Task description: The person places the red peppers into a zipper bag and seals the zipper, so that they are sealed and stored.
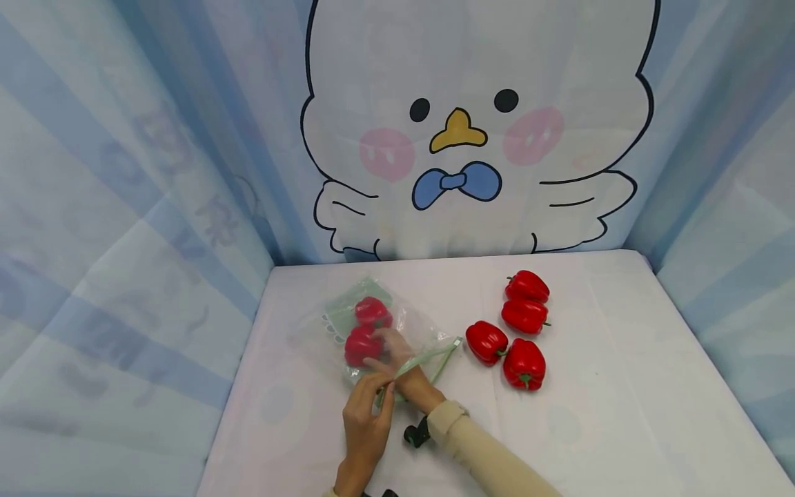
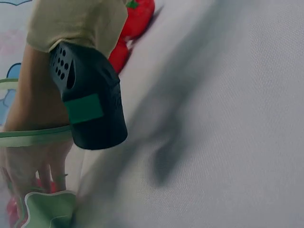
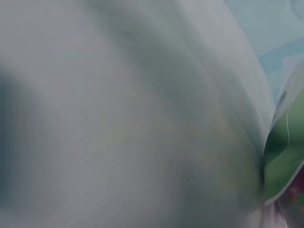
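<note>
In the head view my left hand (image 1: 368, 417) pinches the edge of a clear plastic bag (image 1: 424, 324) at its green-trimmed mouth. My right hand (image 1: 397, 352) is inside the bag, its thumb and fingers around the right side of a red bell pepper (image 1: 360, 347). Another red bell pepper (image 1: 373, 312) lies just beyond it in the bag. The left wrist view shows the right hand (image 2: 35, 164) through the plastic, past the green rim (image 2: 35, 137). The right wrist view is mostly blurred plastic, with a green panel (image 3: 285, 147) of the bag at its right edge.
Several red bell peppers (image 1: 524, 364) lie on the white-covered table (image 1: 621, 386) to the right of the bag. A black device (image 2: 92, 99) is strapped to the right wrist. Behind the table hangs a curtain (image 1: 459, 228) with a cartoon bird.
</note>
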The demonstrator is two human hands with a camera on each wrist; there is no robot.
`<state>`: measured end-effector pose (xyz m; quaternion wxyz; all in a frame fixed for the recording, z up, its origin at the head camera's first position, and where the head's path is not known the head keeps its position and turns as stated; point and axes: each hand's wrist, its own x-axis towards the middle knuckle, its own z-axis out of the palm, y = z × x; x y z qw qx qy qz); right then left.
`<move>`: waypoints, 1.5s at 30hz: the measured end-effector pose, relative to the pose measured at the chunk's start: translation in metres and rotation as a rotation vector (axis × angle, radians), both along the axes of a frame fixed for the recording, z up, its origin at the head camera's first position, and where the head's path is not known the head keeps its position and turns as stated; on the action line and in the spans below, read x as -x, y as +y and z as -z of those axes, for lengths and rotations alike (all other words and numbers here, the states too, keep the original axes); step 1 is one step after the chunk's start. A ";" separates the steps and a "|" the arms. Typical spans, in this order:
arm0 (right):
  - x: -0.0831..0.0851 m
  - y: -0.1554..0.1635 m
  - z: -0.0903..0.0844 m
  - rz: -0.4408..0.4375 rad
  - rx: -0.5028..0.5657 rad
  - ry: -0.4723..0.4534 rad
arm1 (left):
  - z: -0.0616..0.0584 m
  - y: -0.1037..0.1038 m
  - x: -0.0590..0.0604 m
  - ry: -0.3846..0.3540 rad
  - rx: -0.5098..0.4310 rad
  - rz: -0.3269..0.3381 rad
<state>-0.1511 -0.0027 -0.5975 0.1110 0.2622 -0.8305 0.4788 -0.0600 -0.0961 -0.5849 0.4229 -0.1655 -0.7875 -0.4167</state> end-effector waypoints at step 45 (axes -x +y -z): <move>0.035 -0.025 0.017 0.056 -0.034 -0.037 | -0.001 0.004 -0.001 0.036 -0.011 0.048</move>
